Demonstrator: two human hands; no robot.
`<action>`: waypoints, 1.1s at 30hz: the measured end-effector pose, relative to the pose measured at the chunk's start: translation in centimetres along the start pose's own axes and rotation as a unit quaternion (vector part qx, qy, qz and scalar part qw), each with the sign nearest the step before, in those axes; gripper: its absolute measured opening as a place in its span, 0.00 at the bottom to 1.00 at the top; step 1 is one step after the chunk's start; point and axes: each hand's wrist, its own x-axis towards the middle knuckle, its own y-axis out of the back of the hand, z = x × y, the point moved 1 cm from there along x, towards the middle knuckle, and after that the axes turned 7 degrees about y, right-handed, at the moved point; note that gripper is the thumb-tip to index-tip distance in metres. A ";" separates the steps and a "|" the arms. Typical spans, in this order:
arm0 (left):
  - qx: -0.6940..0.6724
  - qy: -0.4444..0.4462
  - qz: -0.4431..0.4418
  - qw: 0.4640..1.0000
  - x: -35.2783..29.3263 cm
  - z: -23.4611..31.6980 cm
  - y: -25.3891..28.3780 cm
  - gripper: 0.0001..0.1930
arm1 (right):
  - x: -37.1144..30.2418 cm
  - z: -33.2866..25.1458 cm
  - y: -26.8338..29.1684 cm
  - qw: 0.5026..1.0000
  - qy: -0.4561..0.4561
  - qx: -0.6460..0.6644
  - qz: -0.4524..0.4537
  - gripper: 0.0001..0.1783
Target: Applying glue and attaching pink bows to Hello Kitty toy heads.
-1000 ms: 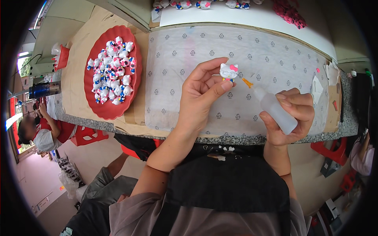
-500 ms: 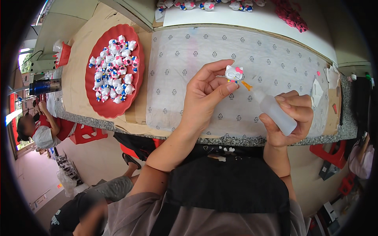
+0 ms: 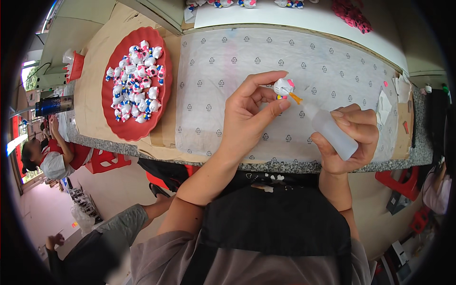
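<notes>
Between the thumb and fingers of my left hand (image 3: 254,102) is a small white cat figurine (image 3: 283,87) with a pink bow, held above the sheeted worktop. My right hand (image 3: 354,137) is wrapped round a translucent squeeze bottle (image 3: 335,134), tilted so that its orange nozzle (image 3: 295,98) points up and left. The nozzle's tip is at the figurine's front; whether it touches cannot be made out. To the left, a red scalloped tray (image 3: 110,109) carries a heap of similar white, blue and pink figurines (image 3: 137,80).
A white printed sheet (image 3: 209,109) covers the worktop over cardboard (image 3: 97,90). On the shelf behind are more figurines (image 3: 247,4) and a pink-and-black bunch (image 3: 351,16). A red basket (image 3: 76,66) and a dark can (image 3: 54,105) stand far left. Other people are at the left and lower left.
The figurine has turned in my left fingers, its face now angled toward the nozzle. My right hand with the bottle has barely moved. The person at lower left has shifted.
</notes>
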 end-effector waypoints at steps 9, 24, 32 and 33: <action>0.042 -0.007 0.018 0.999 0.1 -0.1 0.1 0.18 | -0.3 -0.2 0.4 0.999 -0.044 -0.006 -0.022 0.21; -0.109 -0.002 0.063 0.992 -0.3 0.7 0.5 0.20 | 5.1 4.6 7.1 0.943 -0.332 0.004 -0.041 0.14; -0.137 0.002 0.055 0.989 -0.1 0.6 0.8 0.20 | 8.2 15.4 6.7 0.821 -0.070 -0.532 -0.197 0.15; -0.141 0.001 0.052 0.989 -0.1 0.6 0.8 0.20 | 8.4 15.5 6.4 0.811 -0.090 -0.537 -0.214 0.18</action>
